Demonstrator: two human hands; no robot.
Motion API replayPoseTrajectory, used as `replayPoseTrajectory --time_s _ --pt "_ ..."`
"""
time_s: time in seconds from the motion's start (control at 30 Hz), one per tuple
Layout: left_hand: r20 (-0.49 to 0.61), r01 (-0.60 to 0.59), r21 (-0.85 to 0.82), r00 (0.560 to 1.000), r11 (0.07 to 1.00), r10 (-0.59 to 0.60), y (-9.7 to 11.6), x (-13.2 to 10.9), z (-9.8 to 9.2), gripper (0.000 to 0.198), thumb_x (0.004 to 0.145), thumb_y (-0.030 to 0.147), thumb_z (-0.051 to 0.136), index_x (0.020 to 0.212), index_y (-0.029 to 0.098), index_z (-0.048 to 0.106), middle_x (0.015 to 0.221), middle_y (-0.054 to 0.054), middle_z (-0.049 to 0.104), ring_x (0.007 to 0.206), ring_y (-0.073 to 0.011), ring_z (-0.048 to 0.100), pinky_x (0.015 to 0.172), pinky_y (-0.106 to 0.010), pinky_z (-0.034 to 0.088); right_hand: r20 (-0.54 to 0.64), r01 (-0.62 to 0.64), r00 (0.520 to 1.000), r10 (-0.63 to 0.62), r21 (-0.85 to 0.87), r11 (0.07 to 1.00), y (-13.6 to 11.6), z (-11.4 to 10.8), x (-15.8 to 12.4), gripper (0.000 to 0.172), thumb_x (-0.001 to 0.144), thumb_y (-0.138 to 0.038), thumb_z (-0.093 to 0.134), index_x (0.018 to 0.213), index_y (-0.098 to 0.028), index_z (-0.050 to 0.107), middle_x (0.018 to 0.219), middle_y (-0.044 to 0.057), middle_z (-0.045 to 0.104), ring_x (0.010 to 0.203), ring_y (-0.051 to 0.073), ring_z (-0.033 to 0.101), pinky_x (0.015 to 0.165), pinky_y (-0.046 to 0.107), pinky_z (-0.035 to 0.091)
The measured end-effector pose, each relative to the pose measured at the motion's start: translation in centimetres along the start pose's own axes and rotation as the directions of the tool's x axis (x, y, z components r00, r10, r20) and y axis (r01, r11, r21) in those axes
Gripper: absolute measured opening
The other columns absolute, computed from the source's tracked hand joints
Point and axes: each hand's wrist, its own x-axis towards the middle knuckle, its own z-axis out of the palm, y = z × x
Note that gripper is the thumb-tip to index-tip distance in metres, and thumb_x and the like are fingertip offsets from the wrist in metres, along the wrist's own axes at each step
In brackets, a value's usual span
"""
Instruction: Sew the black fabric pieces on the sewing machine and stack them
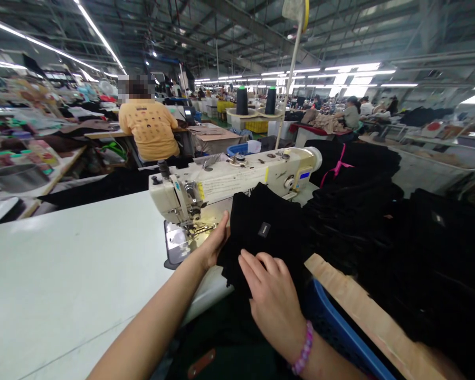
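Note:
A piece of black fabric [275, 208] with a small dark woven label [264, 229] is held up in front of the sewing machine [237, 177]. My left hand [216, 243] grips its left edge, thumb raised and the other fingers hidden behind the cloth. Across the lower part of the same piece lies my right hand [271, 295], fingers stretched out and resting on the surface below the label. A beaded purple bracelet [303, 348] circles the right wrist. The machine's needle area [196, 224] is just left of my left hand.
Large stacks of black fabric [348, 211], one tied with a pink strip [336, 169], stand at the right. A blue basket [336, 322] and wooden edge [364, 306] are close by. The white table [83, 264] extends left. Ahead sits a person in a yellow shirt [148, 129].

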Motion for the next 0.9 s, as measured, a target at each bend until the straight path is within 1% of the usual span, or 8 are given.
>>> replayPoseTrajectory --time_s 0.1,0.3,0.37,0.5,0.57,0.63,0.77,0.9 --pt "-0.059 0.082 0.084 0.995 0.993 -0.078 -1.3 -2.0 0.7 0.055 0.077 0.058 0.073 0.108 0.012 0.071 0.102 -0.013 0.077 0.101 -0.0311 0.071 0.086 -0.036 0.055 0.089 0.177 0.98 -0.178 0.015 0.984 1.1 -1.2 -1.5 0.046 0.087 -0.003 0.052 0.131 -0.013 0.059 0.135 0.007 0.065 0.103 0.024 0.055 0.085 0.039 0.045" --pt "-0.362 -0.101 0.231 0.914 0.968 0.182 -5.1 -6.7 2.3 0.045 0.077 0.039 0.077 0.112 0.012 0.068 0.108 -0.01 0.076 0.105 -0.0291 0.07 0.092 -0.037 0.053 0.02 0.438 0.897 -0.442 0.099 0.893 2.3 -3.6 -3.4 0.025 0.101 -0.023 0.046 0.116 -0.02 0.066 0.128 0.002 0.07 0.096 0.019 0.058 0.08 0.034 0.046" --pt "-0.377 -0.192 0.172 0.893 0.966 0.245 -5.4 -6.7 2.7 0.049 0.08 0.04 0.076 0.119 0.013 0.065 0.116 -0.011 0.074 0.112 -0.0298 0.067 0.098 -0.038 0.051 0.025 0.41 0.909 -0.417 0.131 0.902 3.1 -4.4 -2.8 0.029 0.098 -0.014 0.046 0.118 -0.023 0.066 0.13 -0.001 0.069 0.105 0.018 0.058 0.093 0.036 0.046" --pt "-0.387 -0.338 0.079 0.856 0.938 0.341 -5.8 -3.7 3.5 0.057 0.084 0.04 0.071 0.135 0.018 0.056 0.13 -0.011 0.068 0.124 -0.0281 0.061 0.107 -0.039 0.046 0.128 0.227 0.963 -0.239 0.102 0.969 6.5 -4.8 -1.1 0.068 0.073 0.011 0.043 0.124 -0.029 0.066 0.145 0.0 0.057 0.134 0.023 0.048 0.117 0.055 0.031" --pt "-0.401 -0.357 0.092 0.841 0.929 0.363 -6.4 -2.0 3.9 0.061 0.083 0.04 0.073 0.137 0.02 0.054 0.134 -0.011 0.065 0.128 -0.0275 0.058 0.109 -0.039 0.045 0.215 0.123 0.966 -0.146 0.115 0.986 8.7 -4.5 -1.0 0.084 0.06 0.014 0.038 0.123 -0.032 0.067 0.148 -0.001 0.054 0.141 0.023 0.043 0.119 0.061 0.027" --pt "-0.364 -0.3 0.108 0.875 0.948 0.318 -6.7 -1.0 4.1 0.064 0.078 0.042 0.078 0.135 0.02 0.056 0.134 -0.012 0.065 0.128 -0.0286 0.058 0.106 -0.04 0.048 0.302 0.032 0.95 -0.078 0.155 0.987 10.7 -4.6 -1.6 0.09 0.055 0.012 0.036 0.125 -0.037 0.067 0.149 -0.004 0.053 0.144 0.022 0.04 0.119 0.064 0.024" --pt "-0.205 -0.075 0.196 0.972 0.978 0.116 -6.2 -1.5 3.8 0.06 0.074 0.052 0.079 0.121 0.018 0.065 0.128 -0.014 0.068 0.117 -0.0311 0.065 0.087 -0.038 0.058 0.371 -0.082 0.928 -0.031 0.286 0.955 12.6 -6.7 -2.8 0.071 0.074 -0.002 0.052 0.136 -0.035 0.059 0.148 0.002 0.054 0.144 0.028 0.04 0.118 0.066 0.025" --pt "-0.134 -0.005 0.279 0.99 0.96 0.044 -4.9 -2.9 2.8 0.053 0.079 0.059 0.072 0.107 0.015 0.07 0.12 -0.015 0.071 0.113 -0.0284 0.066 0.08 -0.032 0.059 0.171 -0.165 0.979 0.111 0.343 0.925 10.9 -7.8 -0.4 0.032 0.09 -0.03 0.06 0.121 -0.03 0.069 0.137 0.006 0.064 0.133 0.03 0.054 0.113 0.056 0.041"
